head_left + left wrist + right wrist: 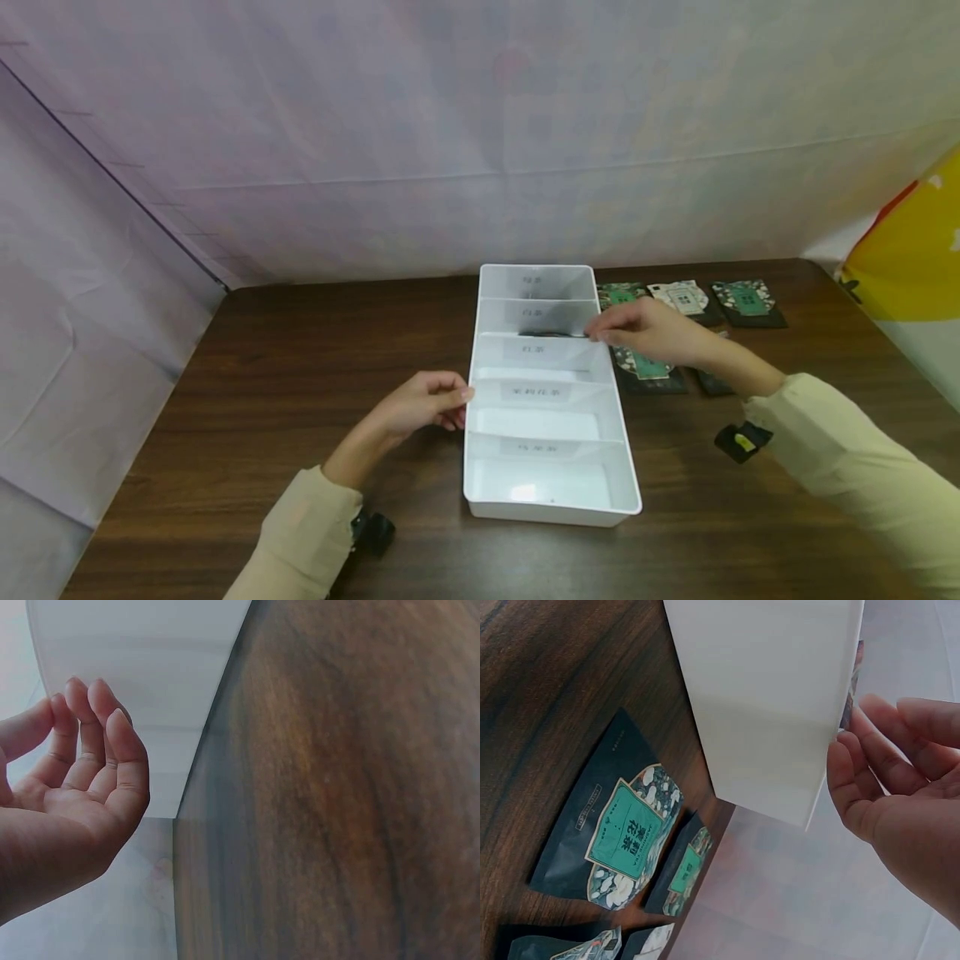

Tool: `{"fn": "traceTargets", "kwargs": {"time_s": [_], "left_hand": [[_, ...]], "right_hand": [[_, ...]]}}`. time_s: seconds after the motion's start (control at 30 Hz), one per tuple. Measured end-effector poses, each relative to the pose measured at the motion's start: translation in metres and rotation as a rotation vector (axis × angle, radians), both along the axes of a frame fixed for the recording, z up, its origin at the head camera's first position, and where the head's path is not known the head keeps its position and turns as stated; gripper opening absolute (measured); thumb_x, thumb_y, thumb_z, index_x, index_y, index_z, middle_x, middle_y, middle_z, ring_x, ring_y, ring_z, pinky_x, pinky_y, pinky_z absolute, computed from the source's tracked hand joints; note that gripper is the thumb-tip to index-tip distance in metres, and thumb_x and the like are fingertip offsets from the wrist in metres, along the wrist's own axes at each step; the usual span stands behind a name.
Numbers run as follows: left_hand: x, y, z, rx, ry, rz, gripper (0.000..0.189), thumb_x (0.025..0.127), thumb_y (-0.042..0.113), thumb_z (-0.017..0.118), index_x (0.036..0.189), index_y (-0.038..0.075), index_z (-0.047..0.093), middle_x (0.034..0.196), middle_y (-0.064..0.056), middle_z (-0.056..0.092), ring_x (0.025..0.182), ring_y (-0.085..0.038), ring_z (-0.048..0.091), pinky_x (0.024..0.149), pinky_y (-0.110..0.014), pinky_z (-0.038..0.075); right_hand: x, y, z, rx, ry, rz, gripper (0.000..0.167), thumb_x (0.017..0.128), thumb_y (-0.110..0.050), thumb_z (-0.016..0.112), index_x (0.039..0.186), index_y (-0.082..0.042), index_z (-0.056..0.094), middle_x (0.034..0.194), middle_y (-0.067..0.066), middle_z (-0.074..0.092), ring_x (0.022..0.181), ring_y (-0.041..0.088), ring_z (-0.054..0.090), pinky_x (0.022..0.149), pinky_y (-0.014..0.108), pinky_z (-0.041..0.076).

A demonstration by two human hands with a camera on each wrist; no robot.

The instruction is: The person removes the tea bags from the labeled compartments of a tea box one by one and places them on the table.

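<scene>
A white divided storage box (628, 467) with labelled compartments stands lengthwise on the table. At its left side my left hand (423, 402) pinches the rim between thumb and index finger; the other fingers curl loosely beside the wall in the left wrist view. My right hand (652, 329) is at the right rim, by the second compartment from the back. Its fingertips pinch the edge of a dark tea pouch (551, 335), which stands mostly hidden in that compartment. A patterned corner of this pouch (848, 709) shows above the rim in the right wrist view.
Right of the box lie several dark tea pouches with floral prints, among them a green-labelled one (626, 832), a white-labelled one (681, 297) and one at the far right (746, 302). A pale cloth (450, 167) hangs behind the brown wooden table (300, 358).
</scene>
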State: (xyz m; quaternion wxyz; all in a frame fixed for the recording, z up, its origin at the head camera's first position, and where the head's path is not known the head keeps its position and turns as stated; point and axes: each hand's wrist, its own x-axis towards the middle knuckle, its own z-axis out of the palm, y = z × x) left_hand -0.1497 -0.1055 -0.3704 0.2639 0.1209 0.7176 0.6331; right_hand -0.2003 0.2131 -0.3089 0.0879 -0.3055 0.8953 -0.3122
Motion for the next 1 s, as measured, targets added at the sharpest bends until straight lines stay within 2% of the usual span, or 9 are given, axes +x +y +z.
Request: {"fn": "traceTargets", "kwargs": {"time_s": [0.5,0.9,1.0], "left_hand": [[-0.0012,-0.0007,-0.0003,0.022,0.0,-0.01,0.028,0.094,0.007,0.048,0.093,-0.02,0.043,0.067,-0.002,0.055,0.063,-0.013,0.054,0.061,-0.027,0.045],[-0.0019,-0.0008,-0.0014,0.015,-0.004,-0.01,0.027,0.094,0.007,0.048,0.092,-0.019,0.044,0.067,-0.003,0.055,0.064,-0.014,0.055,0.062,-0.027,0.045],[-0.0021,-0.0009,-0.0016,0.012,-0.002,-0.01,0.026,0.094,0.007,0.048,0.092,-0.019,0.044,0.067,-0.003,0.055,0.063,-0.014,0.055,0.062,-0.026,0.045]], "right_hand": [[-0.0009,-0.0001,-0.0028,0.028,0.04,0.005,0.016,0.089,-0.003,0.056,0.099,0.002,0.068,0.106,0.014,0.064,0.092,0.024,0.059,0.066,0.033,0.046],[-0.0007,0.0004,0.0007,-0.006,0.031,0.014,0.016,0.088,-0.001,0.056,0.098,0.002,0.068,0.105,0.015,0.064,0.092,0.024,0.06,0.062,0.029,0.045],[-0.0009,0.0008,0.001,-0.007,0.036,0.014,0.016,0.088,-0.001,0.057,0.098,0.002,0.068,0.105,0.015,0.064,0.086,0.022,0.06,0.06,0.028,0.044]]}}
